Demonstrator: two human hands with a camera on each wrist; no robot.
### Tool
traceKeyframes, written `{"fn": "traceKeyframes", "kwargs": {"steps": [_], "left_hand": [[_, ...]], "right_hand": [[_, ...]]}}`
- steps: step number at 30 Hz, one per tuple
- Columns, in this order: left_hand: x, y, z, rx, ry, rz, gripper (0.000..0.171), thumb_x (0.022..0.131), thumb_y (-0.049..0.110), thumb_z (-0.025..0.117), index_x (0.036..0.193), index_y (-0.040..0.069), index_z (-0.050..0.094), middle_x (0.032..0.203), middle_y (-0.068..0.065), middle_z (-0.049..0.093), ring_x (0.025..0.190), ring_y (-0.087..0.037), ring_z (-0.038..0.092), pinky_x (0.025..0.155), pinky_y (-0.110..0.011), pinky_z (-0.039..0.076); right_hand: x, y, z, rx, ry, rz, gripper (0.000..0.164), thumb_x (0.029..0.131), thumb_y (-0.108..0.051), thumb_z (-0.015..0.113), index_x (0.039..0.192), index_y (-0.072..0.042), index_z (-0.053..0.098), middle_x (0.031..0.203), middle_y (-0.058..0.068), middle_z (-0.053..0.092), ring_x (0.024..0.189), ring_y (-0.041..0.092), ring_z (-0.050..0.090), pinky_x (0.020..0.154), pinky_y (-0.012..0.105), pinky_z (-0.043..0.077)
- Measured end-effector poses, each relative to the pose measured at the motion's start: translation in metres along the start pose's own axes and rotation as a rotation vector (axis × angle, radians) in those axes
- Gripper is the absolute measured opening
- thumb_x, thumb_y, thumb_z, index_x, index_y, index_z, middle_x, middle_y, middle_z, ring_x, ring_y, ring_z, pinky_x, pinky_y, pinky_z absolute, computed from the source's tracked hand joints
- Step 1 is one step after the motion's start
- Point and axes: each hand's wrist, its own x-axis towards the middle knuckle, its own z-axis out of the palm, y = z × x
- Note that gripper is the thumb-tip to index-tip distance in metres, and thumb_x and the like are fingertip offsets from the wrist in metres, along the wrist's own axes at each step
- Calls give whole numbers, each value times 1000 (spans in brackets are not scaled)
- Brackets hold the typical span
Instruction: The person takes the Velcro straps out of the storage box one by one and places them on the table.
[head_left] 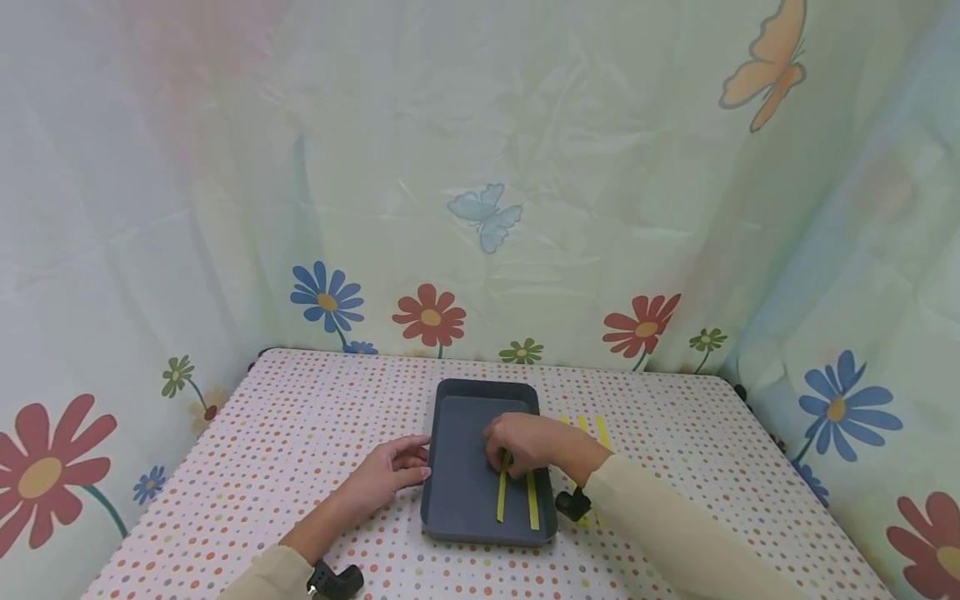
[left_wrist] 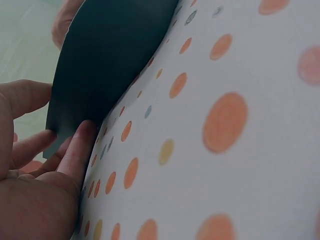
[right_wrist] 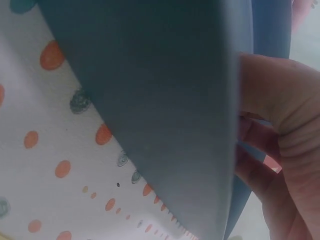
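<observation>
A dark grey rectangular tray (head_left: 461, 450) lies on the dotted table. My right hand (head_left: 525, 440) is over its inside, fingertips bent down around the upper end of a yellow strip (head_left: 501, 500). Another yellow strip (head_left: 533, 504) lies to the right in the tray, its far part hidden under the hand. My left hand (head_left: 382, 473) rests beside the tray's left side, and in the left wrist view its fingertips (left_wrist: 86, 129) meet the outer wall (left_wrist: 105, 55). In the right wrist view, the tray wall (right_wrist: 155, 100) hides the right fingertips and the strip.
Several more yellow strips (head_left: 602, 429) lie on the table to the right of the tray, partly covered by the right forearm. The table (head_left: 322, 400) has a dotted cover. A curtain (head_left: 375, 150) with flowers and butterflies stands behind and on both sides.
</observation>
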Motion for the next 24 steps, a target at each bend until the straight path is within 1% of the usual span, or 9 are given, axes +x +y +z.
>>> {"fn": "traceKeyframes", "kwargs": {"steps": [3, 7, 14, 18, 24], "left_hand": [[0, 1, 0, -2, 1, -2, 62, 98, 17, 70, 152, 2, 45, 133, -17, 59, 112, -18, 62, 92, -29, 55], [0, 1, 0, -1, 3, -5, 61, 98, 17, 70, 152, 2, 45, 133, -16, 59, 112, -18, 62, 92, -29, 55], [0, 1, 1, 4, -3, 2, 61, 99, 15, 68, 153, 0, 44, 133, -17, 59, 112, -18, 62, 91, -28, 55], [-1, 1, 1, 5, 1, 4, 61, 99, 15, 69, 152, 0, 44, 133, -18, 59, 112, -18, 62, 90, -26, 55], [-3, 1, 1, 22, 9, 15, 60, 99, 15, 68, 152, -1, 44, 132, -19, 59, 111, -17, 62, 89, -24, 55]], "right_hand": [[0, 1, 0, 17, 4, 0, 21, 76, 1, 80, 78, -19, 76, 82, -12, 67, 77, 1, 56, 70, 17, 50], [-1, 2, -2, 53, 3, 21, 21, 77, 3, 78, 79, -18, 76, 81, -13, 67, 75, 0, 56, 69, 17, 51], [-1, 5, -1, 54, 30, 51, 18, 82, -2, 78, 83, -20, 77, 85, -13, 68, 75, -2, 57, 70, 17, 52], [0, 5, -2, 50, 65, 29, 15, 84, -5, 78, 84, -20, 77, 87, -12, 70, 77, -2, 59, 71, 17, 53], [0, 4, -6, 51, 104, 3, 13, 86, -7, 77, 86, -20, 77, 88, -12, 68, 79, -1, 58, 72, 17, 52]]}}
